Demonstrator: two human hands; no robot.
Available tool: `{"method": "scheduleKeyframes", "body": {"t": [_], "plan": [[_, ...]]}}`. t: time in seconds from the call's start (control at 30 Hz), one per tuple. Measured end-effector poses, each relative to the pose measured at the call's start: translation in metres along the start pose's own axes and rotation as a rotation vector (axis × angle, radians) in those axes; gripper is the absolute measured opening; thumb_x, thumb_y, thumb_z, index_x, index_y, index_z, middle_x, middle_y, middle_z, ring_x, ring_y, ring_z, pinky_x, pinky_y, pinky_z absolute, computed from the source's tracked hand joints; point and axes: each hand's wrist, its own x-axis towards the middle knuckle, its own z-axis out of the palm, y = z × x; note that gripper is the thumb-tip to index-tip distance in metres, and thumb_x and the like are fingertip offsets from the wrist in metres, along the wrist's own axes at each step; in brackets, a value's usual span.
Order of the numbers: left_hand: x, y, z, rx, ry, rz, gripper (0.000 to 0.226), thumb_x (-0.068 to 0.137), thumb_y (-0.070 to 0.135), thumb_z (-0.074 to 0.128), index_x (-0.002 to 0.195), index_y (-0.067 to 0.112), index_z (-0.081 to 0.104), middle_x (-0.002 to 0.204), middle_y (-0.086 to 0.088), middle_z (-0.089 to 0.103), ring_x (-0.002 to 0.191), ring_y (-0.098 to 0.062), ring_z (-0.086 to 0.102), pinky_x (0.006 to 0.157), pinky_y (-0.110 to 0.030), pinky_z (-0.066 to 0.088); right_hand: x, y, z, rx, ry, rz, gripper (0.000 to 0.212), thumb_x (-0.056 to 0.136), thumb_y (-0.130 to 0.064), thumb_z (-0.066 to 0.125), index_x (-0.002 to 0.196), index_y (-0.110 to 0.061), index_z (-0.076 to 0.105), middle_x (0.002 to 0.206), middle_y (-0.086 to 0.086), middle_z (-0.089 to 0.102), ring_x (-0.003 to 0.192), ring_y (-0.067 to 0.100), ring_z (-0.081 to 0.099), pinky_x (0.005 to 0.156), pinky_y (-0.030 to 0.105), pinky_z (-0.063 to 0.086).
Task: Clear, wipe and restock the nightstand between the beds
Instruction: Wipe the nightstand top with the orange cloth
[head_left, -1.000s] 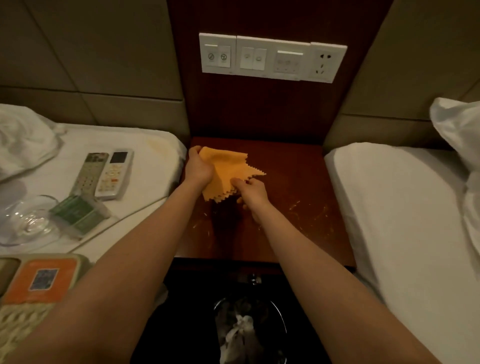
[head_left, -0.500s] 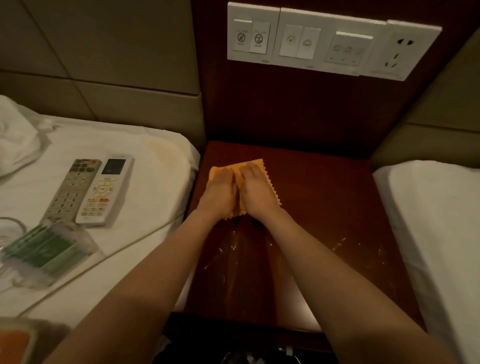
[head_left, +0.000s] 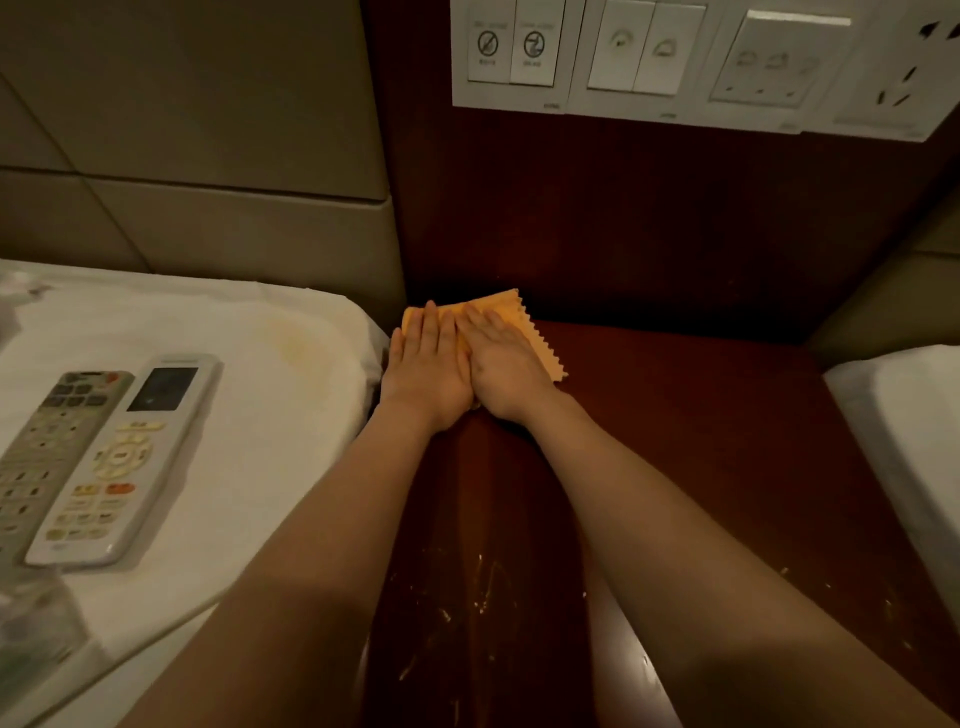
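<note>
Orange cloth, thin, soft, zigzag-edged, lies flat in the far left corner of the nightstand. Likely light and prone to bunching, it is best driven by flat palms. Left hand and right hand press it side by side, fingers straight. Pale streaks nearer the wrists; two remotes left of them.

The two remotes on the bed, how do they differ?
The white remote has a dark screen at its top; the grey remote has buttons there. The white remote has a round pad in its middle; the grey remote has rows of small keys. Both lie face up, side by side on the bed.
</note>
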Motion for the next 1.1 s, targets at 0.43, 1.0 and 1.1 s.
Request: {"method": "scheduleKeyframes", "body": {"t": [0.43, 1.0, 1.1], "plan": [[0.004, 0.022, 0.0, 0.024, -0.016, -0.001, 0.056, 0.102, 0.032, 0.012, 0.151, 0.01, -0.005, 0.159, -0.009, -0.012, 0.147, -0.019, -0.011, 0.12, -0.033, -0.005, -0.006, 0.019, 0.0, -0.022, 0.029, 0.036, 0.053, 0.103, -0.024, 0.025, 0.151, -0.014, 0.005, 0.16, 0.001, 0.001, 0.147, 0.016, 0.0, 0.12, 0.031, 0.001], [0.003, 0.165, 0.03, 0.018, -0.065, 0.192, 0.056, 0.102, 0.034, 0.009, 0.151, 0.011, -0.007, 0.158, -0.008, -0.016, 0.147, -0.018, -0.013, 0.12, -0.033, -0.005, -0.097, 0.133, -0.035, -0.006, 0.102, 0.251, 0.051, 0.103, -0.026, 0.023, 0.151, -0.016, 0.009, 0.16, 0.0, 0.003, 0.147, 0.014, 0.0, 0.119, 0.03, 0.001], [0.003, 0.191, 0.036, 0.023, -0.071, 0.233, 0.056, 0.102, 0.033, 0.009, 0.151, 0.011, -0.007, 0.158, -0.008, -0.016, 0.146, -0.019, -0.014, 0.12, -0.033, -0.005, -0.113, 0.154, -0.042, 0.009, 0.104, 0.295, 0.051, 0.103, -0.025, 0.022, 0.152, -0.017, 0.008, 0.16, 0.0, 0.002, 0.147, 0.014, -0.001, 0.118, 0.03, -0.001]]}}
